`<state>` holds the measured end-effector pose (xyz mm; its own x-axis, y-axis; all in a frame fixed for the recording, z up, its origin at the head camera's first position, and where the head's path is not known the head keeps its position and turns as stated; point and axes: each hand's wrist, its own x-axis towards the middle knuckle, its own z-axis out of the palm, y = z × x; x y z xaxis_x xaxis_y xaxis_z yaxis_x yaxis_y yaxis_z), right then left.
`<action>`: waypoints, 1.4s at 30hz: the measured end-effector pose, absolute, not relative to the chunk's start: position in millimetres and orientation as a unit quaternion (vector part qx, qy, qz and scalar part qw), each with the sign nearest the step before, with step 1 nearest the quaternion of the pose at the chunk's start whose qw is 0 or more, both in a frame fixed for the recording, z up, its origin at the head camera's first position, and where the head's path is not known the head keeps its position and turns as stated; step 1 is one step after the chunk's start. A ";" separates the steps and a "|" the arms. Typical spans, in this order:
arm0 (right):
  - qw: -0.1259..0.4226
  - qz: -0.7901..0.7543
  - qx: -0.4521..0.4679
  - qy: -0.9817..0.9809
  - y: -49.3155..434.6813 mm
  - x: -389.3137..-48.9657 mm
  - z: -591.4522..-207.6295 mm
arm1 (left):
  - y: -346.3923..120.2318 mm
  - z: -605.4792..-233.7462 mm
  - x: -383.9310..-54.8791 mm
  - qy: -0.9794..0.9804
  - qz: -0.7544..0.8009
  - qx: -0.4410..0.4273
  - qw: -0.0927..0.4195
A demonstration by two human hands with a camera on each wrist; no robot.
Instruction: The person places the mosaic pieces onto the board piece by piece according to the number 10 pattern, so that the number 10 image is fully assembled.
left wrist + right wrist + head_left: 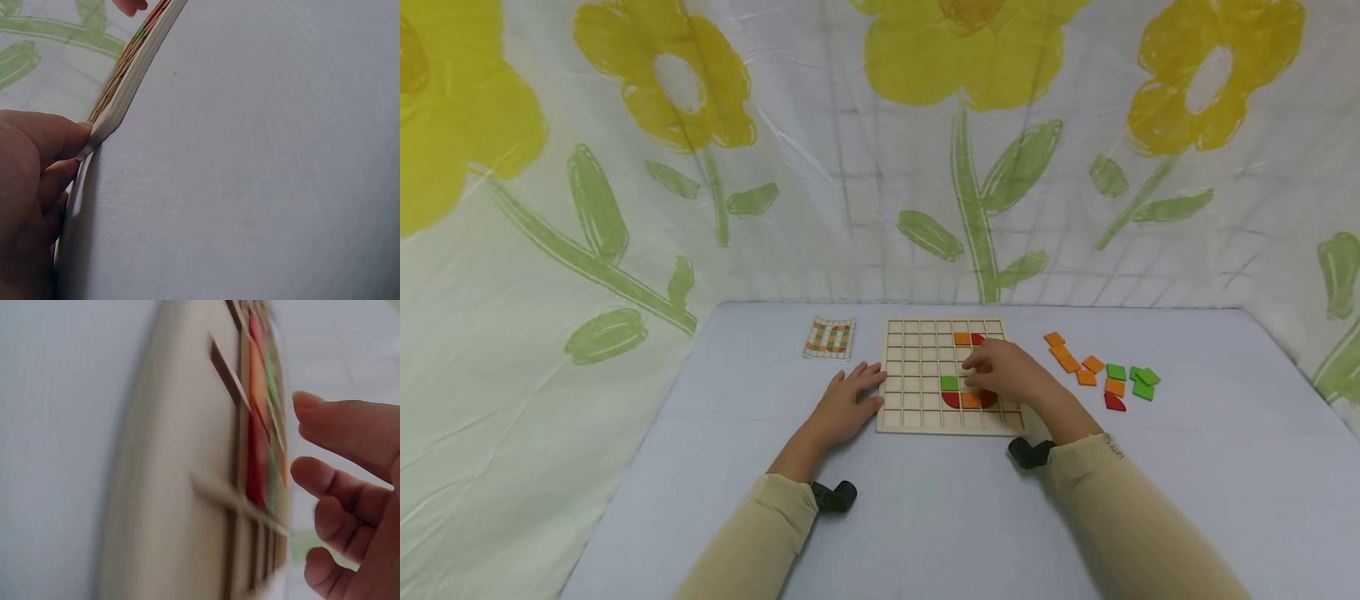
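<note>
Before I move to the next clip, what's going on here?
A person's left hand touches the left edge of a wooden grid board; the right hand hovers above it, apparently empty. Coloured tiles sit in some squares, loose tiles lie to the board's right, and a small pattern card lies to its left.

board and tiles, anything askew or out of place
Nothing looks damaged: the visible tiles in the board appear to sit neatly in its cells. Only the loose pieces to its right look untidy, with one green tile turned askew, seemingly overlapping its green neighbours.
</note>
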<state>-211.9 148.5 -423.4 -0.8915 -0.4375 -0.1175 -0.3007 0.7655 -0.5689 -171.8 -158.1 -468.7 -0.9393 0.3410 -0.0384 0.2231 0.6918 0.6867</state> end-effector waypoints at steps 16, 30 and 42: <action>0.124 -0.260 -0.053 0.956 281.6 -212.1 -403.3 | -163.6 -467.5 -173.6 0.924 0.346 0.142 0.075; 0.150 -0.174 0.014 0.973 268.9 -222.8 -423.0 | -161.7 -474.0 -174.0 0.919 0.356 0.151 0.077; 0.157 -0.164 0.020 0.974 257.7 -217.5 -415.2 | -160.9 -469.3 -174.2 0.919 0.351 0.160 0.084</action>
<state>-217.5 257.7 -415.2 -0.9498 -0.0128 -0.3125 0.0901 0.9457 -0.3124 -174.2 -160.9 -469.3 -0.9347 0.3530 -0.0417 0.2354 0.7027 0.6714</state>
